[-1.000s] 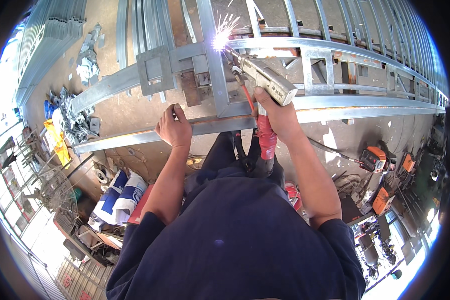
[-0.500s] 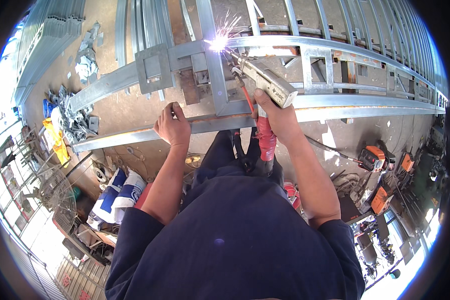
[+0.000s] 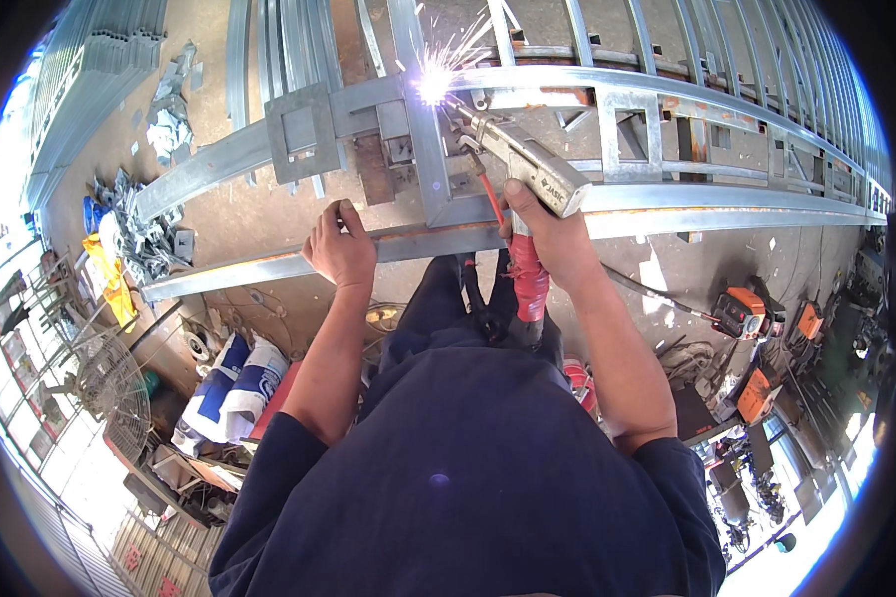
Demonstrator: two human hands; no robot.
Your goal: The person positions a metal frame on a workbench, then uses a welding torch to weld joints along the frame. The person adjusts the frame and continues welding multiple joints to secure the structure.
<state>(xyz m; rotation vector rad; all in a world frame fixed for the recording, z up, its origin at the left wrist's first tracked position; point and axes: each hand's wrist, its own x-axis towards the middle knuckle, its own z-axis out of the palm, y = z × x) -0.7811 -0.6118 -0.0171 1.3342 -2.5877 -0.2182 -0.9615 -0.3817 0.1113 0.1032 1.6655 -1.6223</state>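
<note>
My right hand point(image 3: 553, 234) is closed around the red-taped grip of a silver welding gun point(image 3: 538, 164). Its nozzle points far and left, to a bright arc point(image 3: 434, 86) throwing sparks where a galvanized upright tube point(image 3: 423, 139) meets a crosswise tube. A thin red tube or cable runs beside the gun. My left hand point(image 3: 341, 249) rests at the near long steel tube point(image 3: 239, 277), fingers curled; whether anything is inside them is hidden. A square metal plate with a square opening point(image 3: 302, 134) lies on the crosswise tube, left of the arc.
The frame's parallel bars point(image 3: 717, 45) stretch away at right. Scrap metal pieces point(image 3: 144, 234) and a yellow cloth point(image 3: 112, 284) lie on the left. A caged fan point(image 3: 114, 383) and blue-white sacks point(image 3: 234, 388) stand nearer. An orange-black machine point(image 3: 745, 313) sits at right.
The arc is still burning, its sparks spraying further upward. My left hand has shifted very slightly left, and the welding gun has hardly moved.
</note>
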